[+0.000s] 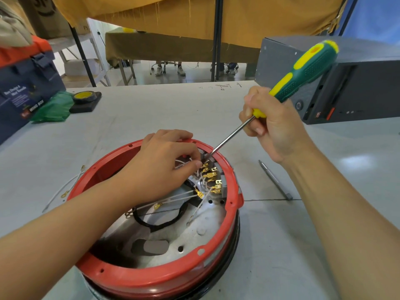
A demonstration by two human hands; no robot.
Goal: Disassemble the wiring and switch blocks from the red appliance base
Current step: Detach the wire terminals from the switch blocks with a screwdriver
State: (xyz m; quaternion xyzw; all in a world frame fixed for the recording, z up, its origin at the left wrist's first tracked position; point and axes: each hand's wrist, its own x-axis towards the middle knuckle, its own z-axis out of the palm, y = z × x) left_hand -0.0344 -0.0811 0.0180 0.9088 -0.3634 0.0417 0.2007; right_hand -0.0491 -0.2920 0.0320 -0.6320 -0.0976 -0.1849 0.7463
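Note:
The red appliance base point(155, 278) lies open side up on the table, showing a metal floor, a black cable loop point(164, 221) and white wires with brass terminals. A grey switch block point(216, 176) with several brass spade connectors sits against the far right inner wall. My left hand point(164, 161) reaches inside and pinches a white wire at a connector beside the block. My right hand point(268, 124) grips a green and yellow screwdriver point(303, 70); its steel tip touches the top of the switch block near my left fingertips.
A grey pen-like tool point(276, 180) lies right of the base. Loose white wires point(62, 189) lie to its left. A dark computer case point(337, 83) stands at the right, a blue and orange toolbox point(23, 83), green bag point(54, 107) and tape roll point(85, 97) at the left.

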